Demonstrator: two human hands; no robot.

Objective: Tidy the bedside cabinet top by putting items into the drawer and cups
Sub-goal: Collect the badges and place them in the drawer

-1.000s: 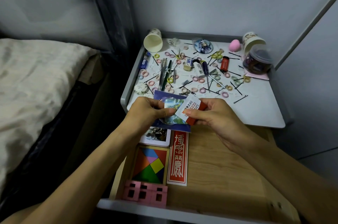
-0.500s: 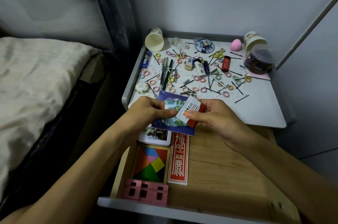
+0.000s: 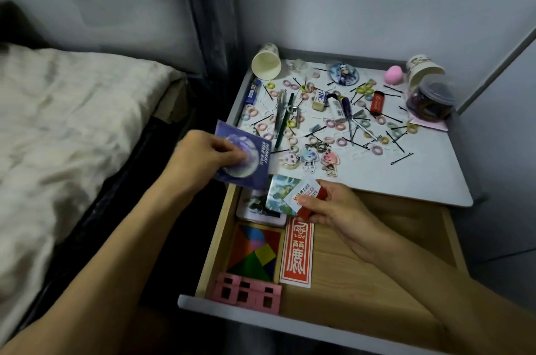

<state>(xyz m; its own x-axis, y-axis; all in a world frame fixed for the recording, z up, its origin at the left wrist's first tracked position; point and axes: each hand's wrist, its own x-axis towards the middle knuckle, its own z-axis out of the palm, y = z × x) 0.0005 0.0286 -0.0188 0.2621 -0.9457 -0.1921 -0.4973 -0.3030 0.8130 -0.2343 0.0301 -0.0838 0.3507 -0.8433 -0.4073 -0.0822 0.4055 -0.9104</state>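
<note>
My left hand (image 3: 203,156) pinches a purple card (image 3: 246,161) with a pale round picture, held at the cabinet's front left corner. My right hand (image 3: 333,206) holds a small stack over the open drawer (image 3: 377,282): a blue-green picture card (image 3: 281,193), a white slip (image 3: 304,192) and a red piece. The white cabinet top (image 3: 435,175) is strewn with several hair rings, bobby pins, three keychain figures (image 3: 309,159), a screwdriver (image 3: 348,111), a red lighter (image 3: 377,102) and an eraser. A paper cup (image 3: 265,63) lies tipped at the back left, another paper cup (image 3: 422,69) at the back right.
In the drawer lie a tangram puzzle (image 3: 255,253), a red seal card (image 3: 298,253), pink blocks (image 3: 246,293) and a card box (image 3: 258,209). A lidded jar (image 3: 432,99) stands at the back right beside a pink sponge (image 3: 393,74). A bed (image 3: 72,137) is close on the left.
My left hand has drawn the purple card out of the stack and moved it up and left. My right hand keeps the other cards and has sunk slightly toward the drawer.
</note>
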